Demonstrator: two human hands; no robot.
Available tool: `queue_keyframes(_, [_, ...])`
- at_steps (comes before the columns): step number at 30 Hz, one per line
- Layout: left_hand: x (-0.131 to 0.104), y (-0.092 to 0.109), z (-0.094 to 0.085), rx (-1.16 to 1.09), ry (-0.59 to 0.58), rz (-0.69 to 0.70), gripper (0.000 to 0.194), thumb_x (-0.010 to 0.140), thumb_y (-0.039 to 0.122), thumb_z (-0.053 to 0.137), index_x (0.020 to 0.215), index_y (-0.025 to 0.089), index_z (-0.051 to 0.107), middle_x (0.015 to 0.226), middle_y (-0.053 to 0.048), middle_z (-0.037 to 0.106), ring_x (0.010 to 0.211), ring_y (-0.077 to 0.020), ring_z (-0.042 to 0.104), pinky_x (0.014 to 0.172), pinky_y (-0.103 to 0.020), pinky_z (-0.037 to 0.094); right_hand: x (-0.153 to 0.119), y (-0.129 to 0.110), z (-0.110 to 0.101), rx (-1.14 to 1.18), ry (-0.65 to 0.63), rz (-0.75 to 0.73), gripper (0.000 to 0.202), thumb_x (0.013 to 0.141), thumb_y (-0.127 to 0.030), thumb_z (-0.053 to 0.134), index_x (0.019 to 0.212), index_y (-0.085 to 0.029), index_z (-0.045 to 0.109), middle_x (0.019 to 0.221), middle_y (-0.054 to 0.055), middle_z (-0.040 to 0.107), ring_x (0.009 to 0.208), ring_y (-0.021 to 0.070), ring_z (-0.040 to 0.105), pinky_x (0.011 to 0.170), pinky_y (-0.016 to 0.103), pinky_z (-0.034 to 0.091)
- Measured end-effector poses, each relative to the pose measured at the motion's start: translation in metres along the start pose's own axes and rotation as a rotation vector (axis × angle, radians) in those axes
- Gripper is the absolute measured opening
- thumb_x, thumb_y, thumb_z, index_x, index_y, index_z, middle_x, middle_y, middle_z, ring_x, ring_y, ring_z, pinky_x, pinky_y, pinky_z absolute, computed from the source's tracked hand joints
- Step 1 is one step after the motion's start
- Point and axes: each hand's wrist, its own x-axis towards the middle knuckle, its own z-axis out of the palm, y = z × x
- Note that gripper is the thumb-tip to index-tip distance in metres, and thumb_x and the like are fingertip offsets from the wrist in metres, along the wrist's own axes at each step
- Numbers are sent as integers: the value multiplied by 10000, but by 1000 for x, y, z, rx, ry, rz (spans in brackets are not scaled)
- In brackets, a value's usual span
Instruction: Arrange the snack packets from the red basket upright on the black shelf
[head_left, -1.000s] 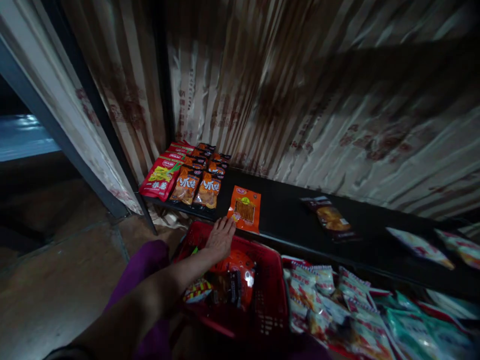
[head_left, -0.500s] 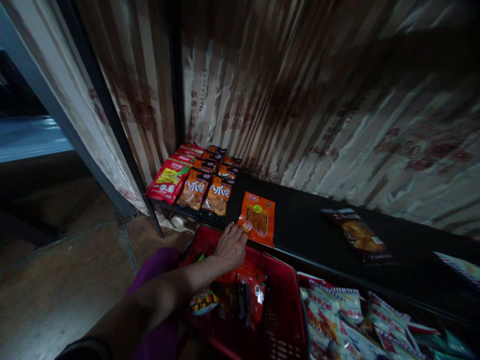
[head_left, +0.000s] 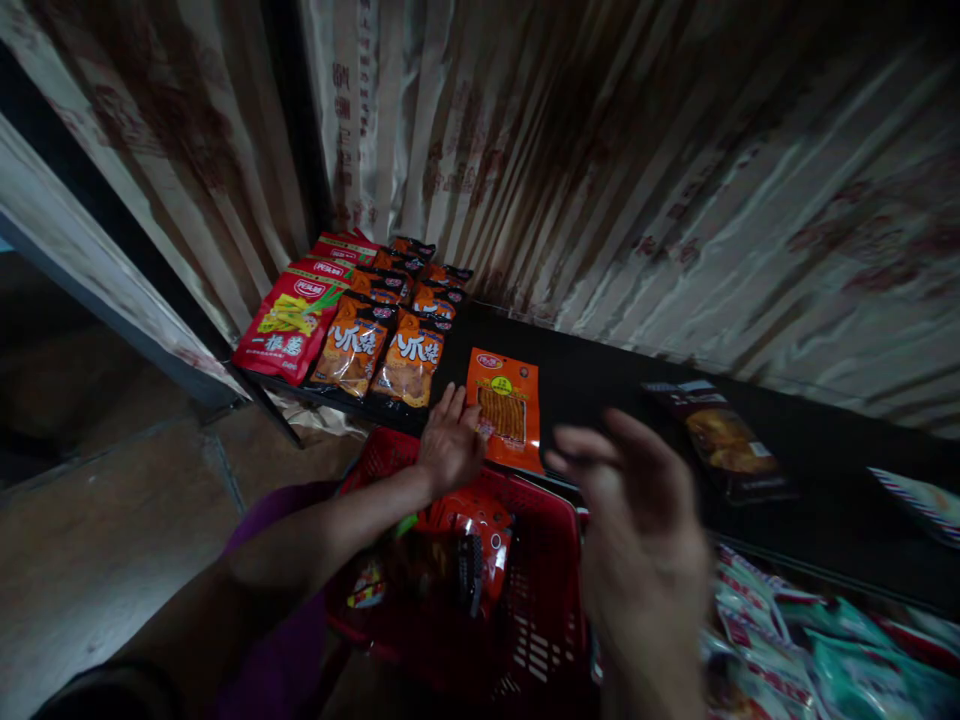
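An orange snack packet (head_left: 510,410) with a window showing brown strips lies flat on the black shelf (head_left: 592,370). My left hand (head_left: 452,440) is at its left edge, fingers stretched out and touching the packet's lower left side. On the packet's right, my right hand (head_left: 637,530) hovers with fingers apart and a little bent, blurred by motion, holding nothing. Below my left forearm stands a red plastic basket (head_left: 551,600) with several snack packets in it, among them a shiny orange-red bag (head_left: 491,540).
Red snack bags (head_left: 289,325) and orange-black snack bags (head_left: 409,355) stand in rows at the shelf's left end. A dark brown packet (head_left: 724,445) lies farther right. Packets in white and teal (head_left: 862,660) fill the lower right. Behind hangs a pleated curtain (head_left: 585,180).
My right hand has come into view from below, to the right of the orange packet. My left hand has shifted slightly along the packet's left edge. The view has tilted and moved closer.
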Motion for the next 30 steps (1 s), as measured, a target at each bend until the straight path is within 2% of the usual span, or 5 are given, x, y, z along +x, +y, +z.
queue_keyframes(4, [5,-1,5,36,-17,-59,508,864,312,478,1335,123,456,1445,-196,392,1403,-329,231,1096,-504,294,55,42,26,-553,-181,233,568,837,-377,506,1354,-150,443,1218,171,588,1168,328,519,959,497,411])
queue_keyframes(7, [8,1,8,11,-34,-11,498,840,280,502,1315,130,489,1407,-185,441,1382,-334,276,1122,-510,246,80,69,42,-676,-267,342,657,796,-385,567,1402,-196,396,1112,165,633,1043,327,593,876,469,442])
queue_keyframes(16, [18,-3,10,-642,135,-185,610,814,156,463,1409,188,330,1261,-105,559,1170,-205,530,997,-372,427,53,94,41,326,145,619,674,574,-353,758,1208,-198,589,944,51,701,779,181,654,694,292,516])
queue_keyframes(24, [22,-4,-5,-1106,-89,-297,581,806,324,565,1338,169,392,868,-24,658,781,-149,624,758,-296,486,47,70,17,577,30,644,327,577,-369,775,867,-231,712,754,-12,722,621,153,649,545,240,500])
queue_keyframes(30, [36,-7,1,-1238,-8,-330,381,792,343,596,1121,169,513,934,-41,654,875,-160,614,791,-282,471,42,72,20,565,-54,626,242,605,-374,762,788,-222,722,762,3,725,670,164,659,613,254,523])
